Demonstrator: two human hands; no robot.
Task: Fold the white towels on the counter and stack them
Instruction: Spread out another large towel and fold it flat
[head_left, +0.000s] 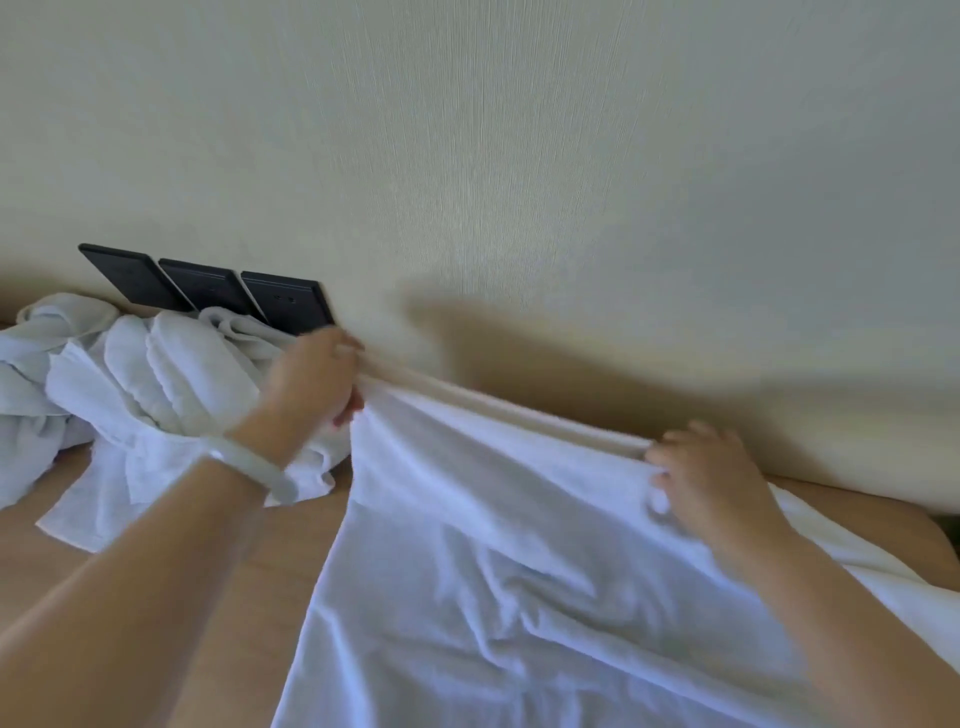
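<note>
A white towel (493, 597) lies spread over the wooden counter (234, 582), filling the view from the centre down to six o'clock. Its far hem is lifted and pulled taut in a line between the two hands, close to the pale wall (519, 156).

The left hand (311, 379), at about nine o'clock from the centre, grips the hem's left corner with its fingers curled round the cloth. A pale bangle (260, 467) sits on its wrist. The right hand (711, 483), at about four o'clock, pinches the hem's right end, its fingers bent over the edge; motion blur hides the thumb. The body of the towel hangs from both hands toward six o'clock, creased in the middle, and part of it runs on under the right forearm toward four o'clock.

A heap of white towels (130, 374) lies crumpled at nine o'clock of the left hand, touching it. Three black wall plates (208, 286) sit on the wall at twelve o'clock of the heap.
</note>
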